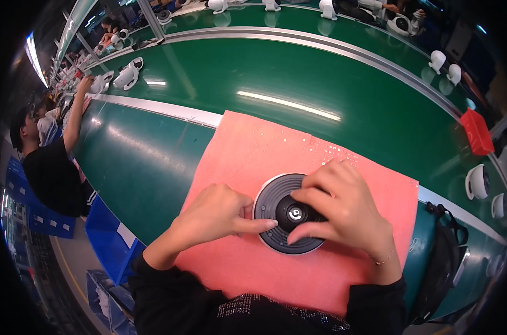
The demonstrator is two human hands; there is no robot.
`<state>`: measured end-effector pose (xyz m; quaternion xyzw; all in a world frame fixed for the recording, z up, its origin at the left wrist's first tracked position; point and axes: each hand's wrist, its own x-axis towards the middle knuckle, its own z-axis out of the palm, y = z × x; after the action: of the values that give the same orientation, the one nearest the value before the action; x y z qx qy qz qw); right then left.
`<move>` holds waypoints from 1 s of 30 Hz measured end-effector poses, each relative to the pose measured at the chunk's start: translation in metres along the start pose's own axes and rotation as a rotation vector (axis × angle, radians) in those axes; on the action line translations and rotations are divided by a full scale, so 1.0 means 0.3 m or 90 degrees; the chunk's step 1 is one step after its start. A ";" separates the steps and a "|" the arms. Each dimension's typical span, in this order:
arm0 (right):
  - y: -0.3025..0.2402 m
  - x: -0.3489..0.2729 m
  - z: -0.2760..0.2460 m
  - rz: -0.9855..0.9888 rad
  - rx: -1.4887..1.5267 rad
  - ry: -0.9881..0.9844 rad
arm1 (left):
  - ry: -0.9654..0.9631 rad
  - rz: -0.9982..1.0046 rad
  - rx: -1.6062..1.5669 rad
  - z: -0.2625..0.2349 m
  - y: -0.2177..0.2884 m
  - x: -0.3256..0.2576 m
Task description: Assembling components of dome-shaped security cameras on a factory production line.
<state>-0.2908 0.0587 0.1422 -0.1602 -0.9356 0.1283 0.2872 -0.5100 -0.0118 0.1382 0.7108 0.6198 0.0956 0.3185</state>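
A round dark grey disc with ringed grooves (pixel 273 192) and a white rim rests on the pink cloth (pixel 225 151). At its middle sits a black domed part (pixel 287 215) with a shiny centre. My left hand (pixel 217 218) grips the disc's left edge, thumb on top and fingers curled at the side. Over the right part of the disc, my right hand (pixel 343 206) is curved round the black domed part, thumb and fingers on either side. Small clear bits (pixel 334 151) lie scattered on the cloth beyond it.
A green conveyor belt (pixel 208 67) runs beyond the cloth, with white rounded units (pixel 128 75) on it. A co-worker (pixel 52 167) reaches over at the left. A blue bin (pixel 108 234) stands at lower left; a black bag (pixel 440 262) and a red bin (pixel 477 132) are at the right.
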 end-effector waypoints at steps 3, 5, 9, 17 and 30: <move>-0.017 -0.016 -0.001 0.011 0.085 -0.078 | -0.009 -0.012 -0.013 -0.005 0.005 -0.009; -0.010 -0.021 -0.016 -0.057 0.123 -0.138 | 0.007 0.027 0.008 -0.009 0.011 -0.008; -0.027 -0.022 -0.008 -0.033 0.198 -0.144 | -0.005 0.010 0.028 -0.006 0.003 -0.008; 0.090 -0.039 0.078 0.444 0.391 -0.162 | -0.099 -0.048 0.046 0.011 -0.017 0.035; 0.003 -0.017 0.003 0.247 0.412 0.180 | 0.252 0.264 -0.244 0.070 0.088 -0.009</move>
<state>-0.2870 0.0576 0.1387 -0.2514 -0.7507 0.4447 0.4190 -0.4779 -0.0220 0.1376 0.7166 0.4824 0.4091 0.2940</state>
